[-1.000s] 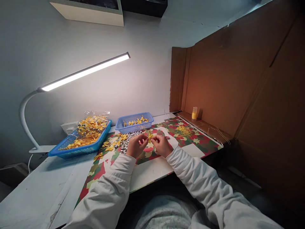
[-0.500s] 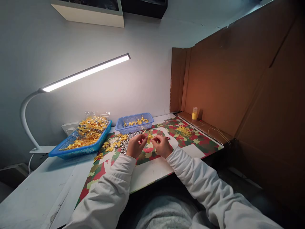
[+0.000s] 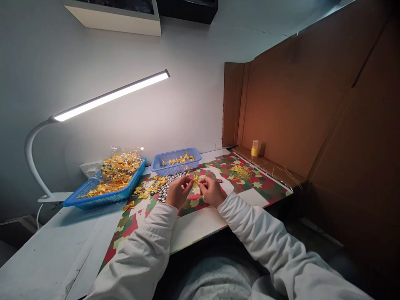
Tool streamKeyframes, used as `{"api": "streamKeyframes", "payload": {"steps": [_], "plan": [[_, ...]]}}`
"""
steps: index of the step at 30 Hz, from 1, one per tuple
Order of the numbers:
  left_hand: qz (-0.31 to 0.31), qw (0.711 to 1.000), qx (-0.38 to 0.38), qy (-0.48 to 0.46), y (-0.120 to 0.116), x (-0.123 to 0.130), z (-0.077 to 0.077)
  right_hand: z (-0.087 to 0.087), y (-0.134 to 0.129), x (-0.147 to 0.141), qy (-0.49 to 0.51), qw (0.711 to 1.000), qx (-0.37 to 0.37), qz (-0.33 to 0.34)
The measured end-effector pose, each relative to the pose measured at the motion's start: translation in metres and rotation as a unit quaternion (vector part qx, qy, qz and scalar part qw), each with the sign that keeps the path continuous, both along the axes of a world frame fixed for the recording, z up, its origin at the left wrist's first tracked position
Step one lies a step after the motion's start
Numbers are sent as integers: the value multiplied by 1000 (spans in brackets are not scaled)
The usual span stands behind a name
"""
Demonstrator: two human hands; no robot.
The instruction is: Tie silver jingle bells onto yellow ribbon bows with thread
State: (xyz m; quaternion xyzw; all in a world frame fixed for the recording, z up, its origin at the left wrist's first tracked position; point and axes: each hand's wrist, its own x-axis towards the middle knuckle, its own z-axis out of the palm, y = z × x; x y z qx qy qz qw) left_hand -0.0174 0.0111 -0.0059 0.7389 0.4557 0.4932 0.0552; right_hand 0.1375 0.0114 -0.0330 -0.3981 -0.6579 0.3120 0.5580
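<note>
Between my fingertips, above the patterned table sheet, is a yellow ribbon bow. My left hand is closed in a pinch on the bow's left side. My right hand pinches at its right side, and fine detail there is too small to make out. Just left of my left hand lie a heap of silver bells and several loose yellow bows. A small pinkish-red tool sticks out behind my right hand, mostly hidden.
A blue basket piled with bows and bagged bells stands left; a lighter blue basket with several bows is behind my hands. Yellow cords lie to the right, near a small yellow bottle. Cardboard walls the right; a lamp hangs over the left.
Both hands stay almost in place around the bow, with only slight finger movement. More of the pinkish-red tool shows behind my right hand.
</note>
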Motion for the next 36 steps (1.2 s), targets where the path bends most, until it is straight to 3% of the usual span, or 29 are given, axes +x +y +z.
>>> {"api": "streamKeyframes", "payload": {"steps": [6,36], "plan": [[8,1000,17,15,-1,1,-1,-2,2,-3,13,1000,-10,12],[89,973,158,144,4,6,-18,-8,-3,-21,37,998,-21,-51]]}}
